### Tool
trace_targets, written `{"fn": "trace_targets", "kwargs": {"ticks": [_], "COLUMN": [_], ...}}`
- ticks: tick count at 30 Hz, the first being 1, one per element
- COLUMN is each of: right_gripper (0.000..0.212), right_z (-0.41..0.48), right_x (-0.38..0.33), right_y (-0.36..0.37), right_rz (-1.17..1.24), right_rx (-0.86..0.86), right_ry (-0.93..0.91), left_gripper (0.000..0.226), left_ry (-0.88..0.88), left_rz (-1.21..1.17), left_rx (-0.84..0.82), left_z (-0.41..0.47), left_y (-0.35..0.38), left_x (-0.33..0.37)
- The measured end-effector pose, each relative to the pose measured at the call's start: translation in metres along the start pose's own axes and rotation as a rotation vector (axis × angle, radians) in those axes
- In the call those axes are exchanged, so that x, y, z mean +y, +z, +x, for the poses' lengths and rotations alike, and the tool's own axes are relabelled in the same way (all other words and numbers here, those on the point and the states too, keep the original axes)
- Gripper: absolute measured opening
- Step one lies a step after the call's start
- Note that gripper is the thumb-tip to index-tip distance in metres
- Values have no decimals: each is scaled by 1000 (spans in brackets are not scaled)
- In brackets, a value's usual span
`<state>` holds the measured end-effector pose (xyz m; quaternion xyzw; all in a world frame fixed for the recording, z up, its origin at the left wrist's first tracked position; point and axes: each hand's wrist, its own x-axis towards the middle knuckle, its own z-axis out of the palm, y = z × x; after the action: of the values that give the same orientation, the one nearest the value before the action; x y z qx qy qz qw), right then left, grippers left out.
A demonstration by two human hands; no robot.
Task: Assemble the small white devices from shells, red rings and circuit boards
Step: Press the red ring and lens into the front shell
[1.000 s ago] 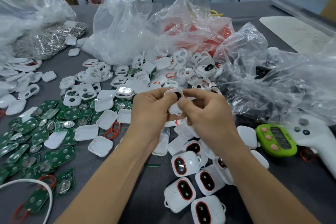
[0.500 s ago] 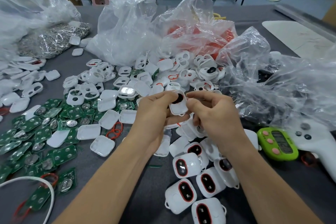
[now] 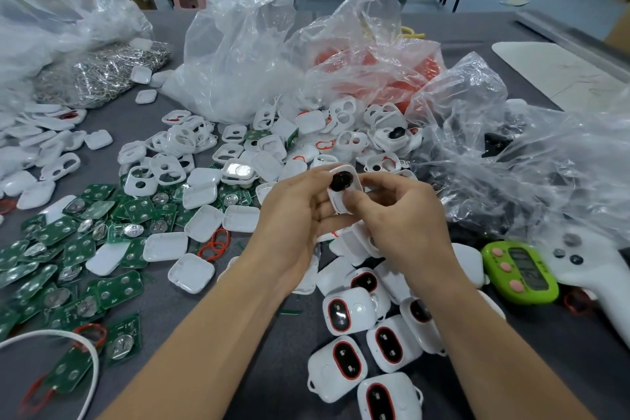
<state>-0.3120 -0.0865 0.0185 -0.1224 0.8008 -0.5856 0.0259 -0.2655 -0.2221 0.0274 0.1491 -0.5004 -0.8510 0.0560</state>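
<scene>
Both hands hold one white shell point(image 3: 345, 196) with a black oval button in its opening, raised above the table's middle. My left hand point(image 3: 293, 215) grips its left side and my right hand point(image 3: 402, 215) presses a thumb on its lower face. Finished white devices point(image 3: 344, 312) with red-ringed black buttons lie below my right wrist. Green circuit boards point(image 3: 78, 249) cover the left side. Loose white shells point(image 3: 204, 177) spread across the centre, and red rings point(image 3: 214, 245) lie among them.
Clear plastic bags point(image 3: 238, 54) stand at the back; one holds red parts point(image 3: 409, 75). A crumpled bag point(image 3: 531, 164) fills the right. A green timer point(image 3: 520, 271) and a white controller point(image 3: 593, 283) lie at right. A white cable point(image 3: 85, 361) curves at lower left.
The shell has turned in my hands, so its black button now faces up at the left hand's fingertips. My right thumb has shifted onto its lower face.
</scene>
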Motion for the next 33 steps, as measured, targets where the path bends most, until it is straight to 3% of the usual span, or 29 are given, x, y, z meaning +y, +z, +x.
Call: {"fn": "trace_targets", "kwargs": {"ticks": [7,20,25,33], "right_gripper": [37,9,14,14], "right_z": [3,1,5,30], "right_x": [4,-2,-5,6], "right_y": [3,-2,-12,-24], "right_rz": [118,249,332,214], "right_rx": [-29,-44,11,71], "right_ry": [50,127,163,216], "left_gripper": [31,46,54,43], "left_ry": [-19,-180,-226,-209], "left_rz": [-57,-210,-303,-391], "left_rx": [-27,-128,-111,-51], "left_z": [-1,0,5,12], "left_y": [0,-2,-10,-37], "left_x": [1,7,12,30]}}
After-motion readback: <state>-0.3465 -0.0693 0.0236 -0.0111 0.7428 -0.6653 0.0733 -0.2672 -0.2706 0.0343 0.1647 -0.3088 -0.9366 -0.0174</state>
